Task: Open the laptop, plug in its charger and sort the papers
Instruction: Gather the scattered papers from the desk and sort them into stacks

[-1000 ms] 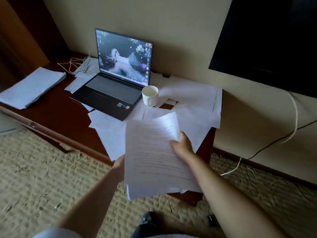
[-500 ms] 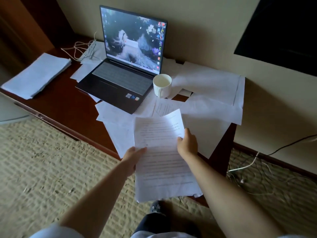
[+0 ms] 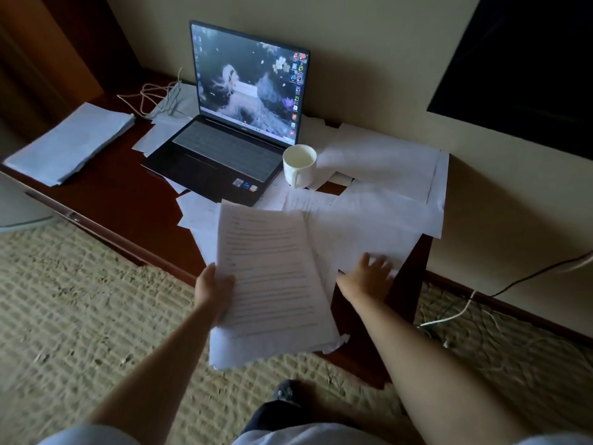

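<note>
Seen from above, both bare forearms reach forward from the near edge toward a dark wooden counter [image 3: 106, 200]. On the left, the left hand [image 3: 213, 289] is raised just in front of the counter's near edge, its thumb on top of a sheaf of printed papers [image 3: 272, 284] and its fingers hidden beneath; the grip is pinched on that sheaf's left edge, holding it tilted in the air. To the right, the right hand [image 3: 369, 273] lies low with fingers spread and fairly straight, its grip released, the fingertips touching a loose white sheet [image 3: 369, 232] spread on the counter's near right corner; the hand is blurred. More loose sheets [image 3: 385, 162] overlap across the right half of the counter. An open laptop [image 3: 231, 142] with a lit screen stands at the far middle, and a white mug [image 3: 300, 165] stands just beside its right corner. At the far left lies a neat stack of paper [image 3: 70, 142]. Pale cables [image 3: 154, 97] are coiled left of the laptop's screen.
</note>
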The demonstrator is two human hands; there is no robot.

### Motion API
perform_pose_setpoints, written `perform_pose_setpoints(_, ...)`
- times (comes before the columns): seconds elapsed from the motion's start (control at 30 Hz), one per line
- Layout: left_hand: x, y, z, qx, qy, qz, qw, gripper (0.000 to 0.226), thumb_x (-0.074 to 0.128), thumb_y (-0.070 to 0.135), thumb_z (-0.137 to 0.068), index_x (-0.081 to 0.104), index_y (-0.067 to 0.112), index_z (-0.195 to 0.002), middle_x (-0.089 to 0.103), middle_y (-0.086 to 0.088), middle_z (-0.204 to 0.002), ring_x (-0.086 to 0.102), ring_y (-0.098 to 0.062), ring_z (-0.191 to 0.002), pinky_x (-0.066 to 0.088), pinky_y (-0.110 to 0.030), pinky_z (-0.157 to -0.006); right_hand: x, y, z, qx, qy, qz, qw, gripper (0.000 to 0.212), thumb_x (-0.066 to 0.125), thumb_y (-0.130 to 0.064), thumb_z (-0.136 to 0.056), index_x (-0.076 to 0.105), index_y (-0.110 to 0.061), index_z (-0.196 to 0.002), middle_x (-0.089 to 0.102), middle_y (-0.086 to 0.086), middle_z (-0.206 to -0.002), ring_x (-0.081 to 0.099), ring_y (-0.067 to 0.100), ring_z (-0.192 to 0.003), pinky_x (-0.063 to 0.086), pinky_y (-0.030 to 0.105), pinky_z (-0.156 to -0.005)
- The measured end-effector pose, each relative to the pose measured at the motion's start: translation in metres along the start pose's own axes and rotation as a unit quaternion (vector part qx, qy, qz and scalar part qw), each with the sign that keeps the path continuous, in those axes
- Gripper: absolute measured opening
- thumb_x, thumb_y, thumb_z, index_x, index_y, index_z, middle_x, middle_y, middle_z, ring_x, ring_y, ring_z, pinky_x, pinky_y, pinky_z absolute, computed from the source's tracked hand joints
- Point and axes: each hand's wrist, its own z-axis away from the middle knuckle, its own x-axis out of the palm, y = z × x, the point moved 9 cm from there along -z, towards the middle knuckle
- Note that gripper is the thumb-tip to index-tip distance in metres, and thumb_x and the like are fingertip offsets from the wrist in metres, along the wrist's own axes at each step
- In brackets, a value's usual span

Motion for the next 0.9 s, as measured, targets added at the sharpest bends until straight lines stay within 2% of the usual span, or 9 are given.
perform_pose_setpoints(0.1,0.003,-0.017,0.006,-0.026,0.000,0.007,1.000,0.017,0.058,0.002,-0.082,0.059,0.010,-0.097,0.062,-0.009,-0.091,0.058,-0.027,-0.084,0.046,-0.032,-0.073,0.004,-0.009,0.000,-0.057,-0.070,0.089,0.992,0.075,0.056,-0.027,-0.086,0.014,-0.015,-0.147,0.011,0.026,-0.152,0.018,0.043,-0.138,0.033,0.046,-0.106)
perform_pose_setpoints(0.27,0.015,-0.030,0.020,-0.047,0.001,0.030,0.998,0.019,0.058,0.001,-0.082,0.059,0.009,-0.100,0.062,-0.010,-0.092,0.057,-0.027,-0.084,0.044,-0.032,-0.074,-0.014,-0.013,-0.008,-0.136,0.010,0.200,0.970,0.060,0.043,-0.002,-0.092,0.018,-0.005,-0.147,0.047,0.026,-0.130,0.052,0.038,-0.116,0.046,0.041,-0.095)
perform_pose_setpoints(0.5,0.020,-0.034,0.028,-0.062,0.005,0.054,0.997,0.019,0.056,-0.001,-0.083,0.056,0.011,-0.098,0.060,-0.011,-0.093,0.058,-0.027,-0.086,0.049,-0.036,-0.077,0.009,-0.030,-0.005,-0.164,-0.097,0.236,0.953,0.076,0.048,-0.003,-0.090,0.002,-0.008,-0.150,0.028,0.032,-0.145,0.035,0.046,-0.130,0.042,0.048,-0.103)
perform_pose_setpoints(0.57,0.021,-0.032,0.029,-0.063,0.005,0.054,0.997,0.020,0.056,0.000,-0.083,0.056,0.012,-0.099,0.060,-0.010,-0.094,0.057,-0.027,-0.087,0.048,-0.034,-0.076,0.007,-0.032,-0.001,-0.168,-0.063,0.258,0.949,0.065,0.043,0.000,-0.093,0.011,-0.004,-0.150,0.035,0.038,-0.138,0.045,0.048,-0.122,0.044,0.048,-0.099)
perform_pose_setpoints(0.67,0.023,-0.034,0.029,-0.073,0.008,0.062,0.995,0.021,0.055,0.000,-0.083,0.056,0.014,-0.099,0.060,-0.009,-0.094,0.057,-0.027,-0.087,0.048,-0.035,-0.076,0.002,-0.030,0.011,-0.162,-0.015,0.273,0.948,0.051,0.075,-0.011,-0.063,0.068,-0.008,-0.113,0.066,0.032,-0.085,0.065,0.034,-0.067,0.052,0.030,-0.060)
perform_pose_setpoints(0.7,0.023,-0.036,0.029,-0.075,0.011,0.063,0.995,0.020,0.055,0.000,-0.083,0.056,0.013,-0.099,0.060,-0.009,-0.094,0.058,-0.027,-0.086,0.049,-0.035,-0.076,-0.006,-0.032,0.017,-0.178,0.014,0.260,0.949,0.039,0.074,-0.010,-0.055,0.075,-0.012,-0.094,0.067,0.022,-0.071,0.063,0.028,-0.056,0.048,0.026,-0.055)
perform_pose_setpoints(0.77,0.024,-0.036,0.030,-0.081,0.013,0.073,0.994,0.020,0.055,0.000,-0.083,0.057,0.012,-0.100,0.060,-0.008,-0.092,0.058,-0.026,-0.085,0.048,-0.034,-0.073,-0.018,-0.027,0.021,-0.167,0.011,0.209,0.963,0.023,0.057,-0.006,-0.073,0.070,-0.012,-0.091,0.067,0.012,-0.080,0.064,0.028,-0.074,0.045,0.028,-0.067)
perform_pose_setpoints(0.83,0.022,-0.035,0.034,-0.084,0.017,0.093,0.992,0.021,0.055,-0.001,-0.083,0.057,0.011,-0.099,0.061,-0.008,-0.091,0.058,-0.025,-0.084,0.047,-0.033,-0.072,-0.047,-0.022,0.023,-0.165,0.107,0.106,0.975,0.018,0.050,-0.006,-0.086,0.066,-0.008,-0.092,0.068,0.010,-0.086,0.064,0.030,-0.084,0.044,0.033,-0.073)
perform_pose_setpoints(0.9,0.018,-0.038,0.037,-0.088,0.034,0.122,0.988,0.021,0.055,-0.003,-0.081,0.058,0.011,-0.096,0.061,-0.009,-0.091,0.058,-0.027,-0.085,0.047,-0.034,-0.074,-0.084,-0.014,0.035,-0.143,0.211,-0.072,0.964,0.009,0.059,-0.005,-0.083,0.067,-0.003,-0.085,0.068,0.014,-0.075,0.066,0.033,-0.070,0.047,0.034,-0.062)
